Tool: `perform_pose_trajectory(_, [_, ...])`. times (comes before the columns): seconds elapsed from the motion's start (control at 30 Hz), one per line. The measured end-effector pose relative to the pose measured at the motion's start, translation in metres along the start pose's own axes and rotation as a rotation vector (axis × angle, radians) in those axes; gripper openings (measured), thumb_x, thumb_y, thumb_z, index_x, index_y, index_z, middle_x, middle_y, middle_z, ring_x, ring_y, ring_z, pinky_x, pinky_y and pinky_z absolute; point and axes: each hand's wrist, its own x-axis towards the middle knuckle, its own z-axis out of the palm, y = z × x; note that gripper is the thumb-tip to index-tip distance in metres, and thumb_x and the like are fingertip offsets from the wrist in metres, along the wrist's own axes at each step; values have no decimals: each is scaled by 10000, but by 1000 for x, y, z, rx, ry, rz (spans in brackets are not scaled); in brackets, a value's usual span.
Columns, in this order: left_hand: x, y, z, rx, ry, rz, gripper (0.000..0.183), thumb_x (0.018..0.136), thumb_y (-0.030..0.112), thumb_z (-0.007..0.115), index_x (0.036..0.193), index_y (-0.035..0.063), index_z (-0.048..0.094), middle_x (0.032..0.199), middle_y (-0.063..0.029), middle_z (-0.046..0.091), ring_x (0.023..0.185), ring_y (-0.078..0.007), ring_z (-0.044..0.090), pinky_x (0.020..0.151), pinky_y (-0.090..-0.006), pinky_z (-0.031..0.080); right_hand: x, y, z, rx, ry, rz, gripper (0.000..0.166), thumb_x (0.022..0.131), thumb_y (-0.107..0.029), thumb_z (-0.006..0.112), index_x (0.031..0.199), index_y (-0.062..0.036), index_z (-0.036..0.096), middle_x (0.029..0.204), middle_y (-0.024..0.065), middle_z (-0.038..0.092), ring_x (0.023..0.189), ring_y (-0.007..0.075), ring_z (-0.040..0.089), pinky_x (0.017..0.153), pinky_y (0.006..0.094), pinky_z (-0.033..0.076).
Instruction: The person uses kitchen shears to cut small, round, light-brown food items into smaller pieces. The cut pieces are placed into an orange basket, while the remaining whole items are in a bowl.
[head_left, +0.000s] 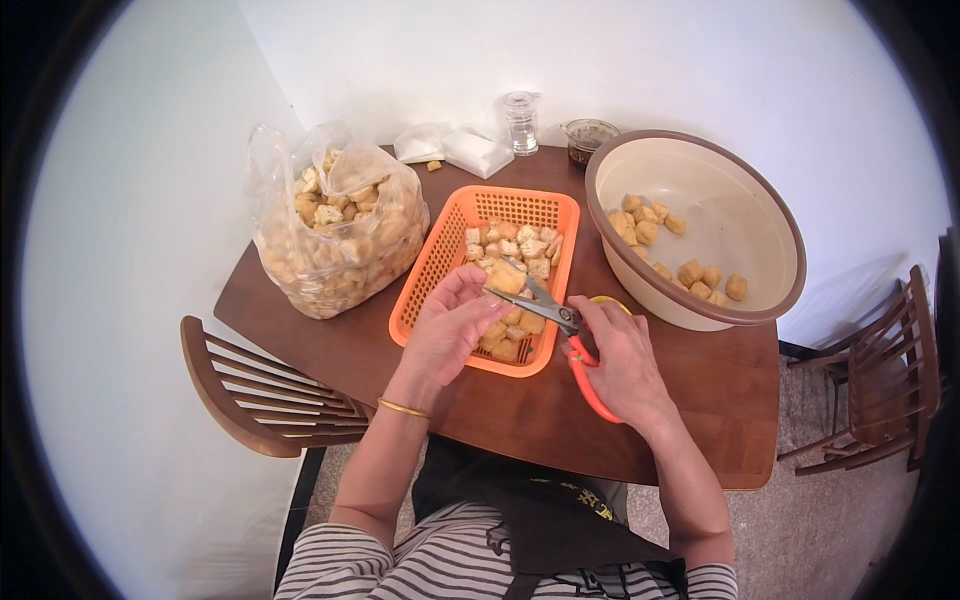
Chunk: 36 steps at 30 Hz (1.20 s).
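Note:
Over an orange plastic basket (421, 289), my left hand (454, 322) pinches a fried tofu puff (506, 277) between thumb and fingers. My right hand (619, 352) grips a pair of scissors (566, 319) with red handles. Their blades are spread, one on each side of the puff. Below, the basket holds many tofu cubes (534, 247), some showing pale cut faces. To the right, a large beige tub (720, 217) with a brown rim holds several whole golden puffs (637, 221). A clear plastic bag (337, 262) full of tofu pieces stands at the left.
Along the wall are white packets (476, 152), a clear lidded bottle (521, 124) and a cup of dark liquid (589, 142). A small tofu piece (434, 166) lies on the wooden table (495, 420). Wooden chairs stand at left (240, 405) and right (885, 382). A yellow round object (611, 301) is partly hidden behind my right hand.

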Motion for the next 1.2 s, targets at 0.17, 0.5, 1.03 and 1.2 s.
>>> perform_pose_trajectory(0.17, [-1,0,5,75,-5,11,212,888,-54,585,1075,31,530,1104,-107,600,1055,-212,625,967,-375,536,0,-2,1,3,22,-8,460,811,-175,716,1216,-34,547,975,162,607,952,317,586,842,432,405])
perform_pose_trajectory(0.5, [-5,4,12,149,92,36,196,906,-37,568,1096,-1,542,1097,-119,625,1037,-240,643,947,-376,551,2,-10,-10,3,-120,71,286,867,-290,658,1055,-77,628,751,155,640,719,357,629,668,451,480])
perform_pose_trajectory(1.03, [-4,11,7,3,147,28,253,936,-3,547,1183,-39,505,1181,-177,603,1134,-306,611,942,-308,551,-1,-1,-2,-59,3,-20,532,805,-148,709,1284,-27,511,1055,176,574,1059,322,539,903,442,382])
perform_pose_trajectory(1.2, [-3,6,5,12,115,15,264,918,-47,527,1181,-37,508,1176,-176,602,1129,-301,614,944,-313,553,-2,-1,-1,-36,8,-32,530,807,-149,706,1285,-29,511,1046,180,579,1051,326,545,905,443,384])
